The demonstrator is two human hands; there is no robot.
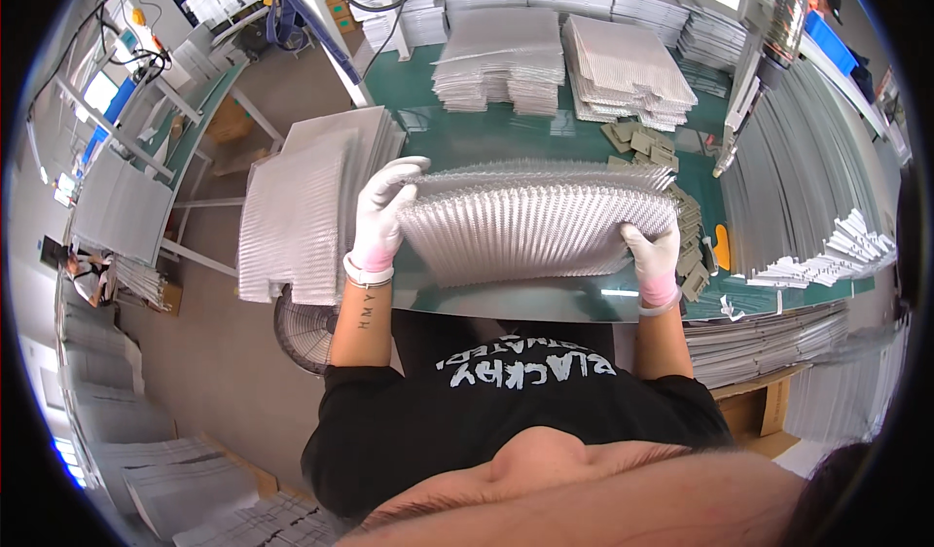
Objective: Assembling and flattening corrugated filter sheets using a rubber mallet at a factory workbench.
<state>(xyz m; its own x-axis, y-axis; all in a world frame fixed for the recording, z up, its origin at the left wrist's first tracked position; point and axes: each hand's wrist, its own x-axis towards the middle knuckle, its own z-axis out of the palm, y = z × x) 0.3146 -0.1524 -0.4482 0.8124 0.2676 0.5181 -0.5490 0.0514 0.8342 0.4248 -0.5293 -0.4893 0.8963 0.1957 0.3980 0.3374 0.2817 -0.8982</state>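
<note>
The left hand and right hand pinch the ribbed sheets at 2 ends (bowed, I notice); a slackening grip could let some slide free.

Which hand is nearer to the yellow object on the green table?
Right: the right hand is left of the yellow object; the left hand is farther left, across the held sheets.

A green table catches glare at its near edge; left, grey floor runs beneath a white-legged bench.
</note>
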